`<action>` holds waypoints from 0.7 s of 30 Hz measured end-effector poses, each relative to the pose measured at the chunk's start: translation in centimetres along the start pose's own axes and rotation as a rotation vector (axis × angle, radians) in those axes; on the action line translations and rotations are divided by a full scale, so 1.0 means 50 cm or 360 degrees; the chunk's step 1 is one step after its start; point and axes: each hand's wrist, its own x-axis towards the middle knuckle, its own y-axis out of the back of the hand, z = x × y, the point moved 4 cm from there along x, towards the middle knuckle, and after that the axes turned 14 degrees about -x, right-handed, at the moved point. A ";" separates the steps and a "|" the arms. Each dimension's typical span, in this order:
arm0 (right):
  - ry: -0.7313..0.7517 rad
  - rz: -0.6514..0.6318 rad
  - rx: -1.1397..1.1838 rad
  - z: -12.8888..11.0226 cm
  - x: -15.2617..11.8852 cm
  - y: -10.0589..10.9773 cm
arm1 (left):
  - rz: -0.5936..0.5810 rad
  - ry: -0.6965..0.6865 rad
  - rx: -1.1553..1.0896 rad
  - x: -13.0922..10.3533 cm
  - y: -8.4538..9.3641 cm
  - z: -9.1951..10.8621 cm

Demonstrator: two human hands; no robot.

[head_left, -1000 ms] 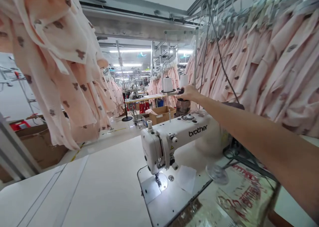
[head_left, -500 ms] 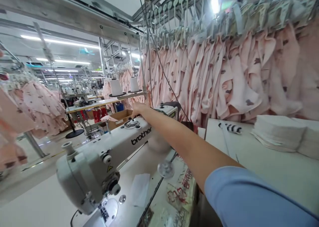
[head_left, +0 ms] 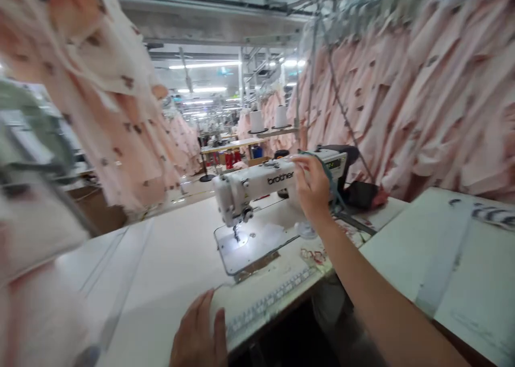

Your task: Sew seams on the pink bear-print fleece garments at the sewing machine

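My right hand (head_left: 313, 187) is raised at the arm of a white sewing machine (head_left: 261, 180), beside the lettering. Its fingers look drawn together near the top of the machine; anything between them is too blurred to make out. My left hand (head_left: 199, 329) lies at the table's front edge with thumb and fingers apart, holding nothing. Beside it a printed ruler strip (head_left: 267, 302) runs along the edge. The needle area is lit, and a pale piece of cloth or paper (head_left: 273, 233) lies on the machine bed. A clear round object (head_left: 306, 230) sits below my right wrist.
Pink printed garments (head_left: 370, 93) hang along the right, and more garments (head_left: 116, 120) hang close on the left. White thread cones (head_left: 256, 121) stand behind the machine. A side table (head_left: 446, 249) at right holds a black-and-white striped item (head_left: 493, 214).
My right hand has drawn back from behind the machine to the near side of its arm. My left hand has come into view on the table. The view has turned left and shifted back.
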 end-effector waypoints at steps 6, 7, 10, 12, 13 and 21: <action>0.0331 -0.0479 0.0473 0.006 -0.303 0.007 | 0.0039 0.0065 0.0020 -0.009 0.000 0.038; 0.0365 -0.0546 0.0534 0.008 -0.323 -0.005 | 0.0042 0.0089 0.0029 -0.010 0.000 0.045; 0.0435 -0.0685 0.0687 0.004 -0.346 -0.043 | 0.0027 0.0117 0.0114 -0.014 0.000 0.061; 0.0484 -0.0751 0.0751 -0.001 -0.347 -0.063 | 0.0017 0.0121 0.0150 -0.016 -0.001 0.067; 0.0528 -0.0787 0.0772 -0.003 -0.347 -0.072 | 0.0020 0.0125 0.0164 -0.016 0.000 0.069; 0.0885 -0.1068 0.0990 0.010 -0.429 -0.173 | 0.0210 0.0084 0.0152 -0.045 -0.007 0.052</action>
